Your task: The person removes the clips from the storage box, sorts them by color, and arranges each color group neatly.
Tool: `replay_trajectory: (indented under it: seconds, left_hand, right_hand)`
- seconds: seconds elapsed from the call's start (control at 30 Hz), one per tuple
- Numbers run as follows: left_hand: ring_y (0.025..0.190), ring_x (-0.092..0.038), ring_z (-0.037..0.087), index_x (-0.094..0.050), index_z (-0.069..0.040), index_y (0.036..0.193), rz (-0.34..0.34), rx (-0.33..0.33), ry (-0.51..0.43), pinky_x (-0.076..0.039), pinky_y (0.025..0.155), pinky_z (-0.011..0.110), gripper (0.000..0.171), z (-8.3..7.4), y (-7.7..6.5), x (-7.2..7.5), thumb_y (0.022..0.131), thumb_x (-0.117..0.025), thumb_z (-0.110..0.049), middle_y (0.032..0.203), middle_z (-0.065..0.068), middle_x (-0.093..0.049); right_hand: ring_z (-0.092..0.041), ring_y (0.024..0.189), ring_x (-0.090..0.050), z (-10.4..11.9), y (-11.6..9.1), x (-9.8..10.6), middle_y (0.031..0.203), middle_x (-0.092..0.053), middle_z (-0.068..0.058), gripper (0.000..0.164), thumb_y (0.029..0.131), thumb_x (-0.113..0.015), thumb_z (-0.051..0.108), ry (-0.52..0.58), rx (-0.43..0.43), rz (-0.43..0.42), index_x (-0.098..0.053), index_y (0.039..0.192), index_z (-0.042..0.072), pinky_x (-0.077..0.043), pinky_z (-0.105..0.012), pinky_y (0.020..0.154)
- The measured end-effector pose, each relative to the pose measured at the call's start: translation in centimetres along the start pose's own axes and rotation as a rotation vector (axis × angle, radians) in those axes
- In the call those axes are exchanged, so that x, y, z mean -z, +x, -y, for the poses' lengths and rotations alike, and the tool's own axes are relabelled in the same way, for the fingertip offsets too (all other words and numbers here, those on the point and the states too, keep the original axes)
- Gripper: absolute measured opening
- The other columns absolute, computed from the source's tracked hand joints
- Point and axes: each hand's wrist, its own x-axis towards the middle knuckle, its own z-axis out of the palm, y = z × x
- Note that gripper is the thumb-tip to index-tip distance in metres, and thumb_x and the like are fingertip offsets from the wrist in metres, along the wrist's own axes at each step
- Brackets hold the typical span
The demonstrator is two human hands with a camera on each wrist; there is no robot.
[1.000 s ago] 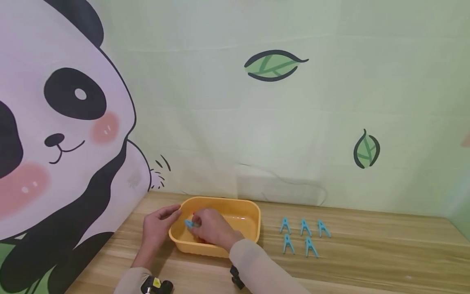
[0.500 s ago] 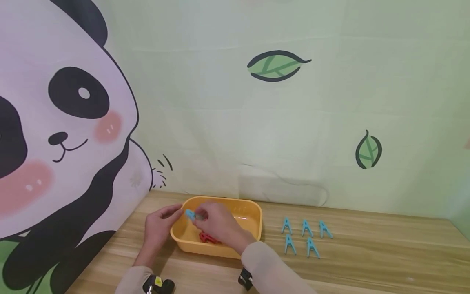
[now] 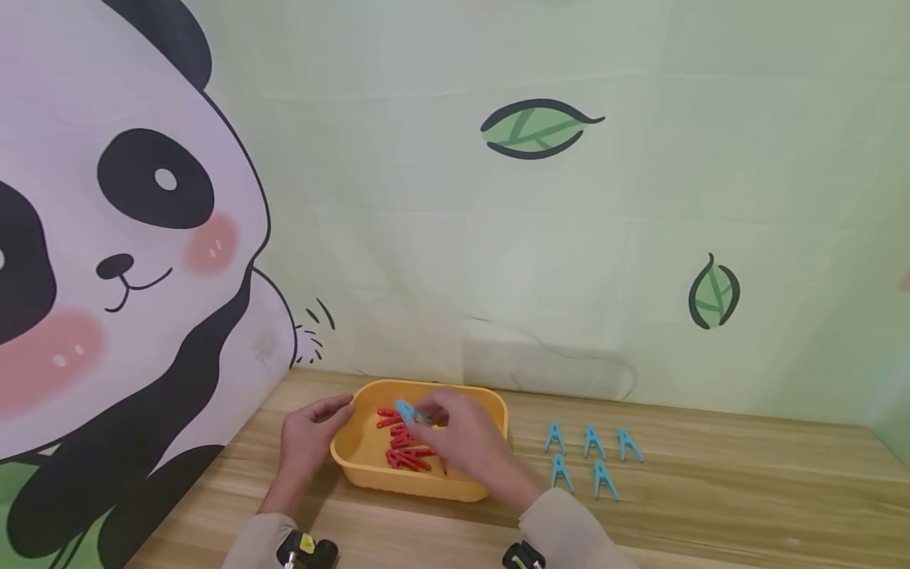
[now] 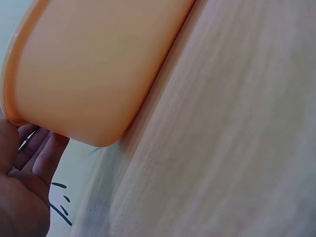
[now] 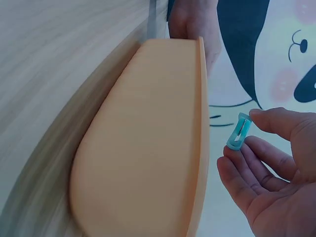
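Observation:
My right hand [image 3: 465, 431] pinches a blue clothespin [image 3: 406, 412] between thumb and fingertips, above the yellow plastic basin [image 3: 412, 480]. The right wrist view shows the same clothespin [image 5: 239, 131] end-on, held beside the basin's rim. My left hand [image 3: 313, 435] is at the basin's left end, its fingertips at the rim; up close, the fingers [image 4: 42, 155] lie against the outer wall just under the lip, with the thumb at the edge. Several red clothespins [image 3: 405, 458] lie in the basin, partly hidden by my right hand.
Several blue clothespins [image 3: 560, 474] lie in two rows on the wooden table [image 3: 746, 482], right of the basin. Behind the table hangs a pale green backdrop [image 3: 398, 261] with a panda and leaves printed on it.
My right hand has risen from inside the basin and moved right, with the blue clothespin pinched in it. More red clothespins now show. The left hand stays at the rim.

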Motion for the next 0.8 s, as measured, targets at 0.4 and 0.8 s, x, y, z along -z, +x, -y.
replay_trajectory:
  seconds: [0.4,0.8]
  left_hand:
    - [0.118,-0.069,0.029,-0.077,0.0,0.125,-0.007,0.007,-0.005,-0.051,0.081,0.008,0.032,-0.1,-0.1,-0.1,0.099,-0.078,-0.019,0.127,0.016,-0.074]
    - [0.117,-0.069,0.029,-0.076,0.001,0.125,-0.008,-0.001,-0.001,-0.051,0.081,0.008,0.031,-0.1,-0.1,-0.1,0.1,-0.078,-0.018,0.128,0.016,-0.074]
  right_hand:
    - [-0.017,0.089,-0.07,-3.2,-3.3,3.2,0.099,-0.074,0.0,0.015,0.094,-0.083,0.012,-0.039,-0.021,-0.076,-0.075,0.105,0.007,-0.061,-0.033,0.08]
    - [-0.013,0.088,-0.068,-5.6,-5.6,6.4,0.097,-0.074,0.003,0.016,0.092,-0.084,0.009,-0.029,-0.143,-0.135,-0.077,0.106,0.007,-0.06,-0.032,0.081]
